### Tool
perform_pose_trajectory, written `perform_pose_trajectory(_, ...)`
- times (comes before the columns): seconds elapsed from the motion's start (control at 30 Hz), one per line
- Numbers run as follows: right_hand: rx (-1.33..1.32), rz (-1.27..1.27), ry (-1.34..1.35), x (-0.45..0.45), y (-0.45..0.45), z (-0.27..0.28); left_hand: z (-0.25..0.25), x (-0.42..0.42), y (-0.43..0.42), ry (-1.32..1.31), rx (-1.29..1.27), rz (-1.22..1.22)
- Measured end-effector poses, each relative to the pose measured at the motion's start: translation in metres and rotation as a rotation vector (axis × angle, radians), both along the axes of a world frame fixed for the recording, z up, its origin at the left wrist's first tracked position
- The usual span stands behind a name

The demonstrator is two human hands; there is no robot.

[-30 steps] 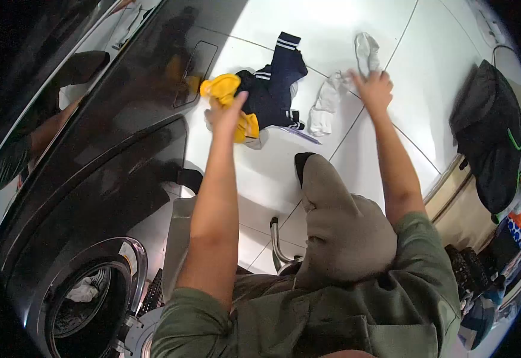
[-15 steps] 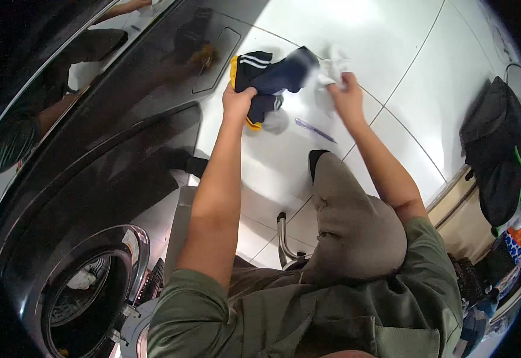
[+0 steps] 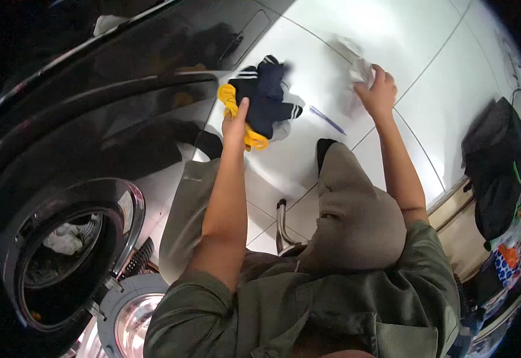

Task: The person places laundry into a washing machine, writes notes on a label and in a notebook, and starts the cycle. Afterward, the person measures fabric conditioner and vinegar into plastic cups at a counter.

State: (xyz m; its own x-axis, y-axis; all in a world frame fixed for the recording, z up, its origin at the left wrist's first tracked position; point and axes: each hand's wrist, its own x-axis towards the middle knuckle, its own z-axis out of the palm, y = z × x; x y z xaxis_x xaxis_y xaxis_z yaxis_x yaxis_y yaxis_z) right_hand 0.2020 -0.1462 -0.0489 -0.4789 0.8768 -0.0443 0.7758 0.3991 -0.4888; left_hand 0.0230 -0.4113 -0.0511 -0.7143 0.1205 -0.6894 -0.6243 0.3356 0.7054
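White tiles point(image 3: 308, 56) gleam beside a glossy dark front-loading machine point(image 3: 57, 146), its round door point(image 3: 110, 316) open. From where I stand, navy striped socks point(image 3: 261, 104) and yellow cloth point(image 3: 227, 95) bunch over the tiles in the person's left hand point(image 3: 234, 126) — clasped, thumb uppermost, fingers mostly hidden. Across a pen point(image 3: 327, 120), the right hand point(image 3: 381, 94) pinches pale, blurred cloth point(image 3: 361, 70). Everything held looks light, soft and floppy, nothing fragile — best taken by a gathered fold. Both forearms stretch forward, the left nearly straight, the right elbow angled outward.
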Motion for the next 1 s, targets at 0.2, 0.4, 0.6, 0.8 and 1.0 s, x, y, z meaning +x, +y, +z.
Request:
perform_pose_trajectory(0.2, -0.376, 0.326, 0.22, -0.057, -0.064, -0.023, -0.037, 0.017, -0.055, 0.282, -0.119, 0.291)
perform_pose_trajectory(0.4, -0.099, 0.61, -0.141, -0.09, -0.145, -0.033, -0.036, 0.026, -0.075, 0.285, -0.07, 0.37)
perform_pose_trajectory(0.6, -0.225, 0.701, -0.27, -0.087, -0.16, -0.041, -0.019, 0.034, -0.07, 0.146, -0.03, 0.37)
perform_pose_trajectory(0.8, -0.377, 0.277, 0.258, -0.072, -0.145, -0.026, -0.001, 0.03, -0.066, 0.088, 0.205, 0.518)
perform_pose_trajectory(1.0, -0.091, 0.258, 0.413, -0.089, -0.099, -0.028, -0.011, 0.019, -0.085, -0.083, 0.423, 0.507)
